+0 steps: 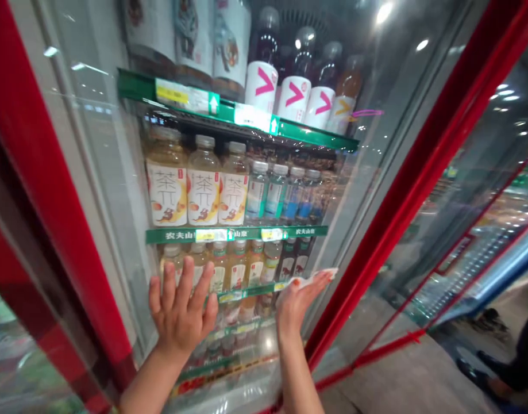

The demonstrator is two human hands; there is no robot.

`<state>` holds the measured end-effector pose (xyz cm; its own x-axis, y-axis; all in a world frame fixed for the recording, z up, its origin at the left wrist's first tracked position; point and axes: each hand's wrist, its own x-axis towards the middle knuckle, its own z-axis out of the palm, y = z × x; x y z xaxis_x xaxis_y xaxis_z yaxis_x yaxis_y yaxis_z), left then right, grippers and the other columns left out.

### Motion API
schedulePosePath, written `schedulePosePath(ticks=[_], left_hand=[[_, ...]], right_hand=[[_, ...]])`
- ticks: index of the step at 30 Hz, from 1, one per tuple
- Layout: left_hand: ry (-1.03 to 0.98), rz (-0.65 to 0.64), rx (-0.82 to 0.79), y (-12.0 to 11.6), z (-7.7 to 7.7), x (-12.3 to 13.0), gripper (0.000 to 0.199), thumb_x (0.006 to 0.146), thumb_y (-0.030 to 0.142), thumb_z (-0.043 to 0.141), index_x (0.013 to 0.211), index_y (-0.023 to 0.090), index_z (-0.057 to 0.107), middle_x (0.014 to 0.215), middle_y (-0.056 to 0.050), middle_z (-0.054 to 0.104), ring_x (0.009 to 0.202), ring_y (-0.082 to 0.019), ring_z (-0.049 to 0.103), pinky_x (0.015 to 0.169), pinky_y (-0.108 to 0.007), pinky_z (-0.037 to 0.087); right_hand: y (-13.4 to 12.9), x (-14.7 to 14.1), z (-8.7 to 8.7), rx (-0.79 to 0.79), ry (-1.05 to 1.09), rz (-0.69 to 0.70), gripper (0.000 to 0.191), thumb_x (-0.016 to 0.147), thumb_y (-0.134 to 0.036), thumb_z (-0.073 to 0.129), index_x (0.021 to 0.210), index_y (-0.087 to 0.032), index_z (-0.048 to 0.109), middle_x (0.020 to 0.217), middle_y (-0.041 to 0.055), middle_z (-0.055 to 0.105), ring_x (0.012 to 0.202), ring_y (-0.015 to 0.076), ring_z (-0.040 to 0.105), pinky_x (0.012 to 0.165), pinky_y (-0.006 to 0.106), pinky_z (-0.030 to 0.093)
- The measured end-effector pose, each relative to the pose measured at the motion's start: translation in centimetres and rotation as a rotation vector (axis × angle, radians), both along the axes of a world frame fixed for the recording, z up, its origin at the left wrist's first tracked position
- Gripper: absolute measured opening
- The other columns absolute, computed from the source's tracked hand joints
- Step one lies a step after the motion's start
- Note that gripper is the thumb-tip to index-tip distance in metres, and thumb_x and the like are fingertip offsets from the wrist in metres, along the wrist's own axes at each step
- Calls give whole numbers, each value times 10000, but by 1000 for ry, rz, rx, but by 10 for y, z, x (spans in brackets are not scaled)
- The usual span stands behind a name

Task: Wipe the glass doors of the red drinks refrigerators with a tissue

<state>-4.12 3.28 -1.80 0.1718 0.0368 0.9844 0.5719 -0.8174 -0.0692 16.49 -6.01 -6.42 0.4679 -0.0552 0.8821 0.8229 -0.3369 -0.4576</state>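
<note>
My left hand (181,307) lies flat on the glass door of a drinks cooler (104,144), its fingers spread. My right hand (296,302) presses a white tissue (311,282) against the same pane. Behind the glass, level with my hands, stands a lower row of assorted bottles (238,267). Above them are tea bottles with white labels (203,190) and slim water bottles (274,192), over a green shelf strip (233,234). White-labelled bottles with pink chevrons (296,98) fill the top shelf.
A red door frame (419,195) runs up each side of this pane. A further glass door (474,172) stands angled at the right, reflecting the store. A person's dark-trousered leg (505,368) shows at the lower right, on a pale floor (401,379).
</note>
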Motion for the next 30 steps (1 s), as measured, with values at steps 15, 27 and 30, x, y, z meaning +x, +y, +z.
schedulePosePath(ticks=[15, 27, 30], left_hand=[[-71, -105, 11, -3, 0, -1, 742, 1063, 289, 542, 1756, 187, 300, 1811, -2, 308, 1733, -220, 204, 1443, -421, 97], [-71, -94, -2, -6, 1, 2, 722, 1082, 317, 514, 1761, 216, 290, 1823, 13, 280, 1736, -222, 194, 1442, -429, 95], [-92, -91, -4, -5, -2, 4, 716, 1082, 315, 510, 1758, 217, 297, 1813, 12, 302, 1732, -228, 211, 1442, -445, 104]], right_hand=[[-12, 67, 119, -82, -230, 64, 836, 1142, -478, 354, 1788, -118, -36, 1859, 269, 26, 1744, 434, 41, 1323, 778, 264], [-30, 100, 131, -286, -592, 93, 908, 1104, -525, 429, 1788, -100, 10, 1872, 195, 27, 1753, 367, 34, 1380, 706, 222], [-19, 117, 188, -53, -410, 38, 863, 1133, -522, 372, 1792, -117, -11, 1858, 265, 58, 1743, 420, 94, 1339, 744, 290]])
